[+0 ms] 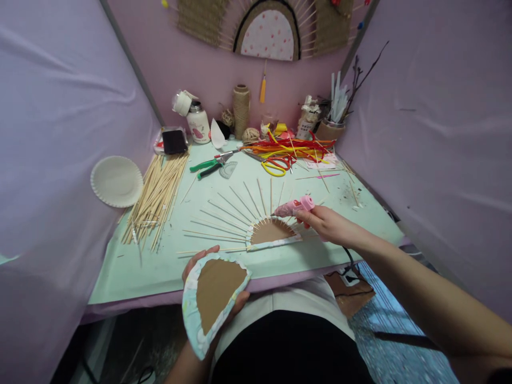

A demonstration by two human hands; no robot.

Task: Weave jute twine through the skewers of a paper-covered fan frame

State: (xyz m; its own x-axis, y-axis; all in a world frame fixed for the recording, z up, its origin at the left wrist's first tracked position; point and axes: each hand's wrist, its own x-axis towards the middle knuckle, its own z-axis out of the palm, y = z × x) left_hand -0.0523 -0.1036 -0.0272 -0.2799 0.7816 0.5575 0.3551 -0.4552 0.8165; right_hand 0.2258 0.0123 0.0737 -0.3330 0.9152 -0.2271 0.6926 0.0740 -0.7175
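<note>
Gripping the pink glue gun [294,207], your right hand [320,221] is closed above the brown cardboard half-circle fanned with thin wooden sticks [272,231]; your left hand [236,304], partly curled, holds the fabric-edged cardboard half-circle [218,296] at the mint-green table's [340,250] near edge.

head-worn view, facing forward (and down)
</note>
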